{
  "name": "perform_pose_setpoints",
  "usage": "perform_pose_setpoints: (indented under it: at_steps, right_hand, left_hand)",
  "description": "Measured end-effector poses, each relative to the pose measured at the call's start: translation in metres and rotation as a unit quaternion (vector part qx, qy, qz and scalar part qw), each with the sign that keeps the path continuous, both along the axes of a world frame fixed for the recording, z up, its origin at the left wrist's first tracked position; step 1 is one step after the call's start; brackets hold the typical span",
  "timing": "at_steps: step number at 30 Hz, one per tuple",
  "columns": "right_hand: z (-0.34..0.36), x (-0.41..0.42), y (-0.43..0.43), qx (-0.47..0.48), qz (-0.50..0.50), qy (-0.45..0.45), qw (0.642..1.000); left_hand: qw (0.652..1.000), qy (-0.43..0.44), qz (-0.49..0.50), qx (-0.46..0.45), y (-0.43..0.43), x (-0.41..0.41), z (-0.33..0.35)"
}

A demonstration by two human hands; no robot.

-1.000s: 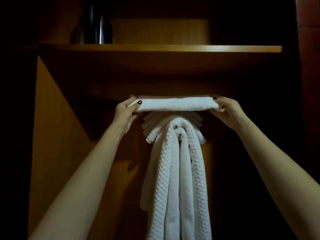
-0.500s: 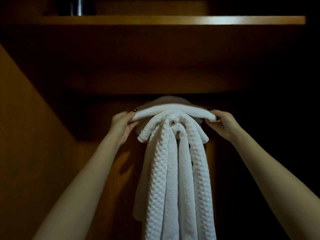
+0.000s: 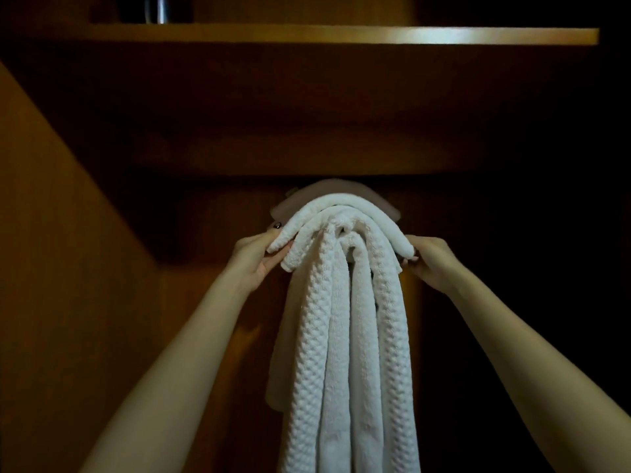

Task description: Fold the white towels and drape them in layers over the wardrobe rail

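A folded white towel [image 3: 341,208] arches over the top of the pile inside the dark wardrobe. Under it hang long waffle-textured white towels [image 3: 348,353], draped in layers and reaching the bottom of the frame. My left hand [image 3: 259,257] grips the top towel's left end, thumb on top. My right hand [image 3: 430,261] grips its right end. Both ends are pulled down over the layers below. The rail itself is hidden under the towels.
A wooden shelf [image 3: 341,35] runs across the top, with a dark metallic object [image 3: 160,10] standing on it at the left. The wardrobe's wooden side panel [image 3: 51,268] slopes along the left. The right side is in deep shadow.
The top towel went from flat and level above the pile to bent down over it. Both hands moved lower with its ends. The camera tilted downward.
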State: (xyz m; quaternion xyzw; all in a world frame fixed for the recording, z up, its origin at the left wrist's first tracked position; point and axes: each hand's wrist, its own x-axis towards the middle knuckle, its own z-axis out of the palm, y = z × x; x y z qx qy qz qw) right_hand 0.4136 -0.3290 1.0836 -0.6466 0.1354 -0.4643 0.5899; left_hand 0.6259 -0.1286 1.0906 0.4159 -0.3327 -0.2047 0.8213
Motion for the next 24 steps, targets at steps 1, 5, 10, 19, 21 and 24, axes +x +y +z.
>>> perform_pose_setpoints:
  at_steps: [1,5,10,19,21,24]
  right_hand:
    - [-0.003,0.002,0.000,-0.030,-0.036,0.021,0.999]
    - [0.006,-0.003,0.012,-0.228,-0.210,0.071,0.948]
    - [0.037,-0.006,0.037,-0.304,-0.128,0.097,0.939]
    - [0.018,-0.003,0.051,-0.311,-0.101,0.167,0.930]
    - [0.021,-0.014,0.061,-0.305,-0.091,0.196,0.927]
    - [0.020,-0.038,0.080,-0.310,-0.125,0.233,0.913]
  left_hand:
    - [0.999,-0.030,0.022,0.032,0.000,0.001,-0.003]
    - [0.914,-0.293,0.249,0.132,0.006,0.014,-0.001]
    - [0.855,-0.450,0.239,0.092,0.007,-0.015,0.037]
    - [0.898,-0.403,0.100,0.144,-0.001,-0.043,0.021]
    - [0.887,-0.423,0.083,0.165,0.007,-0.054,0.026]
    - [0.877,-0.439,0.103,0.164,0.022,-0.069,0.028]
